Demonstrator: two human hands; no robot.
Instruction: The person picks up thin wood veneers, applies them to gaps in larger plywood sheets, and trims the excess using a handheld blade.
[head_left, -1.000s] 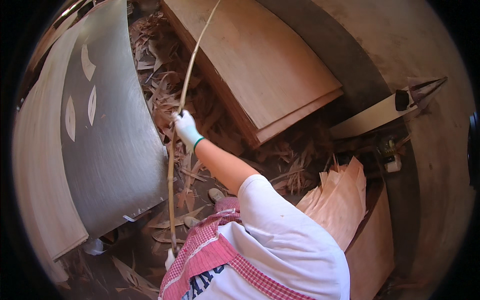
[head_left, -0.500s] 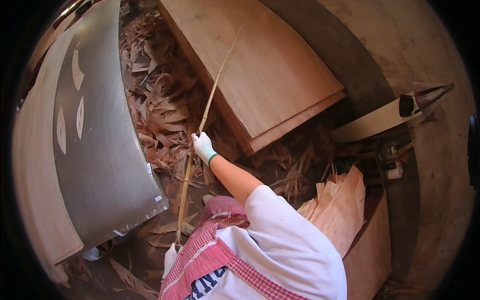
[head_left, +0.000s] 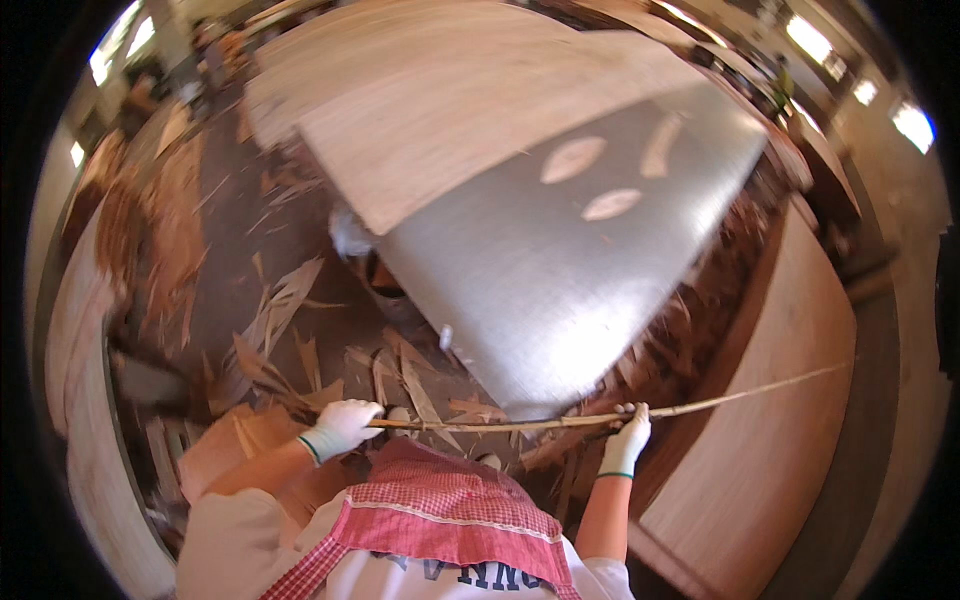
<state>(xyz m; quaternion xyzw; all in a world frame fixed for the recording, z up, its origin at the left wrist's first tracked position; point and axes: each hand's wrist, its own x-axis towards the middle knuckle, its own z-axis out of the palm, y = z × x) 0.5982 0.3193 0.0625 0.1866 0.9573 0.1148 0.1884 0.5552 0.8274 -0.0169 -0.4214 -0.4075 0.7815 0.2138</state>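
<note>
A long, thin bamboo stick (head_left: 500, 427) lies nearly level across the front of my body, tapering to a fine tip at the right. My left hand (head_left: 343, 428), in a white glove, is closed round its thicker left end. Further along, my right hand (head_left: 629, 440), gloved too, grips the stick with its fingers wrapped around it. Just beyond the stick is the near corner of a shiny metal-topped table (head_left: 540, 300). Several leaf-shaped veneer pieces, one of them a pale oval (head_left: 574, 160), lie on the metal.
Wood veneer sheets (head_left: 420, 90) cover the table's far side. At the right stands a stack of veneer sheets (head_left: 765, 430), under the stick's thin end. Torn veneer scraps (head_left: 285, 300) litter the floor. More sheets (head_left: 90, 300) stand at the far left.
My view has swung left toward the metal table. The stick, which pointed away from me over the veneer stack, now lies crosswise. Both hands still hold it, and my left hand shows more fully.
</note>
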